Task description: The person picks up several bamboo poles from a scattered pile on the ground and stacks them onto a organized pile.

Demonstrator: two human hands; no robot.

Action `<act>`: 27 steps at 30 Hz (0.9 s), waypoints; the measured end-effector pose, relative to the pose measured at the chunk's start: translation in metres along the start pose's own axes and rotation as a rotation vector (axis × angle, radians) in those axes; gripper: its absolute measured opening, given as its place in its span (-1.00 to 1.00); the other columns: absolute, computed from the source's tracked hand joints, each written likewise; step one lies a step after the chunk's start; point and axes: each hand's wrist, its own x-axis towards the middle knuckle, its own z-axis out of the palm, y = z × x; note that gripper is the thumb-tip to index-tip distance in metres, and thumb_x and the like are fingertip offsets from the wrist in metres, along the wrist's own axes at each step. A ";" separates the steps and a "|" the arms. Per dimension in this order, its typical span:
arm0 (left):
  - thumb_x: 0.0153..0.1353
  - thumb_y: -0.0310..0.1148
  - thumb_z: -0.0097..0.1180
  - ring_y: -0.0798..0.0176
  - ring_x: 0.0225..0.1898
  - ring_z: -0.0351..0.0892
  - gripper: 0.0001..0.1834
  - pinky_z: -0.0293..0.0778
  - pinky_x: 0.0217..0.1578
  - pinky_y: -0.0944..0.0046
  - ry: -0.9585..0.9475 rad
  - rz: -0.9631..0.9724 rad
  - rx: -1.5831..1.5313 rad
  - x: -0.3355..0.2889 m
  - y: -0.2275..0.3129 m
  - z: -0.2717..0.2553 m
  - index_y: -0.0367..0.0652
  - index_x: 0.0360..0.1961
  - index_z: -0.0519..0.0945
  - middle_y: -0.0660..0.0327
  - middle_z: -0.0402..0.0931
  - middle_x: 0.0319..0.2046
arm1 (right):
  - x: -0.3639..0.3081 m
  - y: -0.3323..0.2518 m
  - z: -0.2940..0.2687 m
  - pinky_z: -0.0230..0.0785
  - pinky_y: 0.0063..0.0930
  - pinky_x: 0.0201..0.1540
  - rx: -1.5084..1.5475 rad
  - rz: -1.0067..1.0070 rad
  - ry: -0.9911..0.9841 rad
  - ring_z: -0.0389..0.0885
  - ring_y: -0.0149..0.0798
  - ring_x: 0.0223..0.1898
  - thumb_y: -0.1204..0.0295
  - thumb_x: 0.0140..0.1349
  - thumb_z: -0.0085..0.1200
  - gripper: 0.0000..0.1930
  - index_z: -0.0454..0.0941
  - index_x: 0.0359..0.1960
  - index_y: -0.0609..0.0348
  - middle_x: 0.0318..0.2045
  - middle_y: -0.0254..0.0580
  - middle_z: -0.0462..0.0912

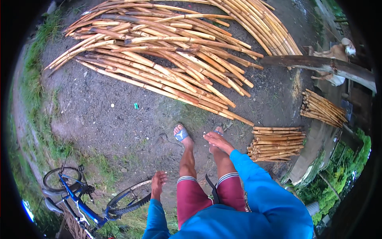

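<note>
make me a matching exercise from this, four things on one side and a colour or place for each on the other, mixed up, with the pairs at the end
Column one
1. bicycle
2. shorts
3. right hand
4. long poles

Column two
A. heaped on the ground toward the top of the view
B. partly hiding the right foot in the view
C. mostly blue and black, at the lower left
D. maroon, with white-striped hems

Pairs: 1-C, 2-D, 3-B, 4-A
</note>
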 end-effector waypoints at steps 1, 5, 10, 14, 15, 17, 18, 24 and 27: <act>0.32 0.26 -0.17 0.34 -0.35 0.55 -0.29 0.45 -0.34 0.33 0.004 0.000 -0.028 0.005 0.006 0.002 -0.22 0.04 0.52 0.22 0.58 -0.28 | 0.005 0.007 -0.007 0.35 -0.48 -0.26 0.008 0.012 0.035 0.53 -0.31 -0.33 -0.11 0.26 0.10 -0.50 0.53 -0.22 0.16 -0.37 -0.26 0.56; 0.36 0.18 -0.16 0.36 -0.38 0.52 -0.38 0.42 -0.40 0.36 0.048 -0.098 -0.067 0.020 0.023 0.008 -0.21 0.02 0.52 0.25 0.55 -0.32 | 0.036 0.018 -0.053 0.40 -0.42 -0.17 -0.051 -0.164 0.174 0.53 -0.33 -0.26 -0.02 0.27 0.14 -0.55 0.54 -0.18 0.17 -0.31 -0.25 0.59; 0.34 0.19 -0.12 0.35 -0.39 0.53 -0.39 0.40 -0.42 0.36 0.097 -0.121 -0.080 0.030 0.024 0.018 -0.19 -0.03 0.53 0.25 0.56 -0.31 | 0.086 -0.003 -0.147 0.38 -0.11 -0.02 -0.328 -0.105 0.289 0.55 0.06 -0.07 0.05 0.24 0.14 -0.57 0.52 -0.20 0.25 -0.18 0.06 0.60; 0.38 0.14 -0.15 0.30 -0.36 0.55 -0.43 0.45 -0.38 0.31 0.077 -0.108 -0.045 0.042 0.017 0.033 -0.20 -0.02 0.50 0.21 0.55 -0.28 | 0.141 -0.032 -0.220 0.26 -0.07 0.21 -0.497 -0.086 0.461 0.37 0.19 0.20 0.04 0.20 0.15 -0.40 0.38 0.09 0.28 0.13 0.27 0.41; 0.37 0.15 -0.15 0.29 -0.36 0.55 -0.42 0.46 -0.36 0.30 0.098 -0.155 -0.014 0.048 0.014 0.032 -0.20 -0.01 0.50 0.20 0.56 -0.27 | 0.160 -0.046 -0.231 0.24 -0.07 0.25 -0.547 -0.085 0.476 0.35 0.21 0.22 0.05 0.19 0.16 -0.36 0.32 0.13 0.29 0.16 0.28 0.38; 0.37 0.16 -0.16 0.29 -0.35 0.56 -0.40 0.46 -0.35 0.29 0.135 -0.215 0.008 0.058 0.008 0.038 -0.20 0.00 0.50 0.19 0.56 -0.25 | 0.196 -0.076 -0.253 0.22 -0.06 0.29 -0.662 -0.100 0.501 0.32 0.25 0.24 0.08 0.18 0.18 -0.32 0.26 0.18 0.30 0.21 0.29 0.32; 0.35 0.21 -0.16 0.29 -0.32 0.57 -0.36 0.45 -0.32 0.28 0.124 -0.208 0.021 0.059 0.006 0.045 -0.21 0.01 0.52 0.20 0.57 -0.26 | 0.209 -0.088 -0.266 0.21 -0.04 0.29 -0.727 -0.110 0.511 0.31 0.27 0.25 0.11 0.17 0.19 -0.32 0.25 0.19 0.30 0.23 0.30 0.29; 0.33 0.27 -0.16 0.28 -0.23 0.57 -0.30 0.47 -0.24 0.26 0.134 -0.269 0.035 0.060 -0.015 0.068 -0.21 0.02 0.53 0.19 0.59 -0.20 | 0.295 -0.169 -0.310 0.38 0.04 0.17 -1.195 -0.144 0.659 0.35 0.23 0.19 0.18 0.09 0.30 -0.28 0.24 0.21 0.20 0.19 0.02 0.29; 0.35 0.24 -0.16 0.31 -0.25 0.55 -0.34 0.45 -0.26 0.28 0.144 -0.326 0.011 0.067 -0.029 0.086 -0.19 -0.01 0.55 0.23 0.58 -0.23 | 0.334 -0.186 -0.343 0.38 0.10 0.18 -1.396 -0.141 0.641 0.31 0.24 0.25 0.17 0.04 0.36 -0.19 0.18 0.29 0.05 0.30 -0.11 0.21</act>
